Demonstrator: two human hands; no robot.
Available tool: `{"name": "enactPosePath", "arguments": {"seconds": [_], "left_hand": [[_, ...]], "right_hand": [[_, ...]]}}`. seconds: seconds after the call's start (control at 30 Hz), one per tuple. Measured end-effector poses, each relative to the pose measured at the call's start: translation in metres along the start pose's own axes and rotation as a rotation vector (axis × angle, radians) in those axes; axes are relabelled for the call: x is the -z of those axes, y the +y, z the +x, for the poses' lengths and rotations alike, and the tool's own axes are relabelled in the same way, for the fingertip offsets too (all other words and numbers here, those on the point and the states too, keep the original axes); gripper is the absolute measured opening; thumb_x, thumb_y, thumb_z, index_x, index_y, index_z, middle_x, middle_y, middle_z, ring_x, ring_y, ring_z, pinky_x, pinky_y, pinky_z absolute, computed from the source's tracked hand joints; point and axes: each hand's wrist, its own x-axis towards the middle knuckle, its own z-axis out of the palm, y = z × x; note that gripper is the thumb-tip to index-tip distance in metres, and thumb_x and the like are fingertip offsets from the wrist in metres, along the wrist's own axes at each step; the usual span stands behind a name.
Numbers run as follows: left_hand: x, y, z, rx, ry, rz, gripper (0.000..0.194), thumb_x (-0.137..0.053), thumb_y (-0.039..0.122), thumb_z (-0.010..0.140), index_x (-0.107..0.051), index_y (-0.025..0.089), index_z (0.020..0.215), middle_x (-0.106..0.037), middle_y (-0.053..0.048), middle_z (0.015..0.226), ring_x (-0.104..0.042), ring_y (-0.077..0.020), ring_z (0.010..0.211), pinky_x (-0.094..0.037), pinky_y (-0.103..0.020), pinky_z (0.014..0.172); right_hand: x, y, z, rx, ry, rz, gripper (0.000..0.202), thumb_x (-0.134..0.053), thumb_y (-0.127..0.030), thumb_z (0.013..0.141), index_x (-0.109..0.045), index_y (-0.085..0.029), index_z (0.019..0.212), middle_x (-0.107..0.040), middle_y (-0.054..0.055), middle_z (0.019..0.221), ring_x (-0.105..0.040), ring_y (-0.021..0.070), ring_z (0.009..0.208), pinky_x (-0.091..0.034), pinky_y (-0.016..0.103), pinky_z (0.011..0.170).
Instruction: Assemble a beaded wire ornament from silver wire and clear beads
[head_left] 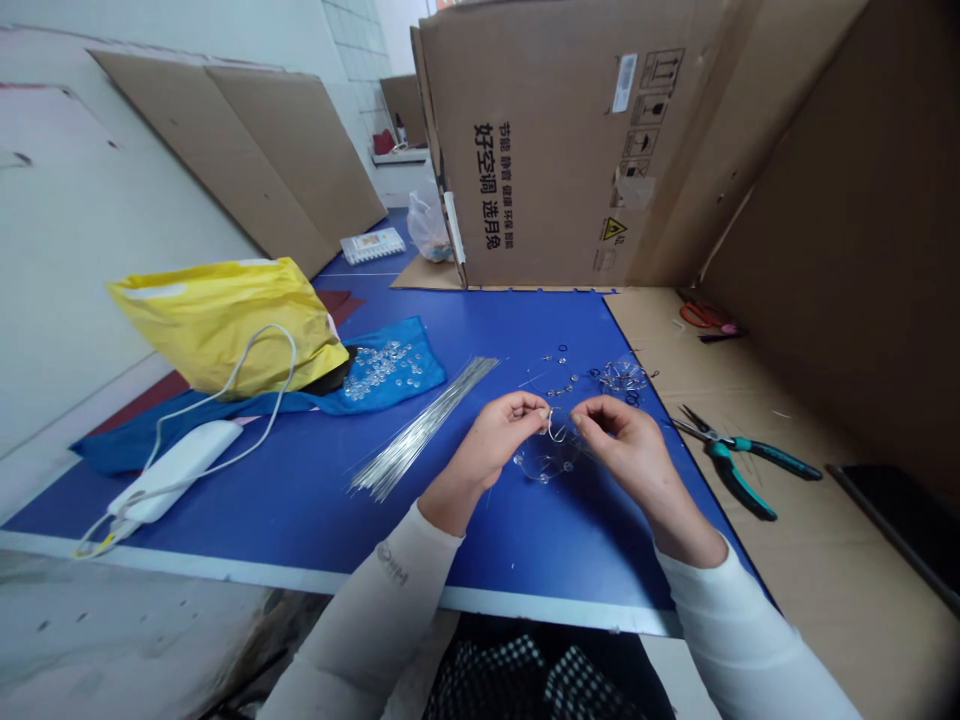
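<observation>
My left hand (499, 436) is closed, thumb and fingertips pinching a thin beaded wire (556, 432) bent into a small loop. Facing it, my right hand (626, 442) pinches the same fine wire at its other side, though the exact grip point is hard to see. Clear beads (544, 478) hang in an arc below the fingers, just above the blue table. Beyond the hands lie another curved strand of beads (562, 390) and a small heap of beaded wire pieces (621, 376). A bundle of straight silver wires (424, 430) rests left of my left hand.
Teal-handled pliers (731, 450) lie on cardboard at right, with orange-handled scissors (705, 316) farther back. Loose clear beads (382, 366) sit on a blue bag (427, 350) beside a yellow bag (232, 320). A white power strip (176, 470) with cable is at left. A large carton (555, 150) stands behind.
</observation>
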Motion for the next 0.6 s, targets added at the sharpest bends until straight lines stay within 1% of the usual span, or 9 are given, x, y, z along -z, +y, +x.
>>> {"name": "enactPosePath", "arguments": {"seconds": [0.1,0.23,0.37,0.5,0.6], "left_hand": [[-0.0009,0.0006,0.0009,0.012,0.020,-0.029,0.012,-0.071,0.022,0.077,-0.068,0.015,0.087,-0.066,-0.001,0.081,-0.059,-0.0122,0.079,-0.044,-0.029,0.081],[-0.0013,0.0007,0.0019,0.028,0.045,-0.064,0.015,-0.072,0.023,0.077,-0.068,0.014,0.088,-0.067,-0.001,0.081,-0.060,-0.0124,0.078,-0.045,-0.029,0.081],[-0.0011,0.0012,0.0027,0.030,0.042,-0.070,0.014,-0.072,0.022,0.077,-0.068,0.014,0.088,-0.067,-0.001,0.079,-0.061,-0.0121,0.077,-0.045,-0.029,0.080],[-0.0017,0.0018,0.0023,0.035,0.038,-0.055,0.013,-0.072,0.021,0.077,-0.069,0.014,0.088,-0.068,-0.001,0.080,-0.060,-0.0120,0.078,-0.045,-0.029,0.080],[-0.0023,0.0015,0.0014,0.039,0.019,-0.036,0.013,-0.071,0.021,0.079,-0.069,0.014,0.090,-0.068,-0.001,0.081,-0.060,-0.0123,0.078,-0.045,-0.029,0.080]], "right_hand": [[-0.0024,-0.0030,-0.0030,0.024,-0.006,-0.032,0.019,-0.060,-0.035,0.085,-0.068,-0.020,0.079,-0.069,0.004,0.076,-0.058,0.0175,0.067,-0.044,0.032,0.066],[-0.0038,-0.0031,-0.0042,0.096,0.026,-0.074,0.015,-0.059,-0.030,0.086,-0.071,-0.021,0.082,-0.071,0.004,0.081,-0.061,0.0183,0.072,-0.045,0.032,0.069],[-0.0046,-0.0018,-0.0044,0.122,0.035,-0.099,0.015,-0.059,-0.027,0.087,-0.072,-0.021,0.082,-0.070,0.003,0.078,-0.060,0.0176,0.070,-0.045,0.031,0.066],[-0.0036,-0.0018,-0.0050,0.119,0.085,-0.099,0.015,-0.061,-0.027,0.087,-0.074,-0.021,0.088,-0.070,0.003,0.079,-0.060,0.0174,0.070,-0.046,0.032,0.068],[-0.0015,-0.0002,-0.0036,0.157,0.125,-0.104,0.017,-0.061,-0.026,0.087,-0.075,-0.022,0.095,-0.070,0.004,0.083,-0.060,0.0183,0.072,-0.048,0.034,0.071]]}}
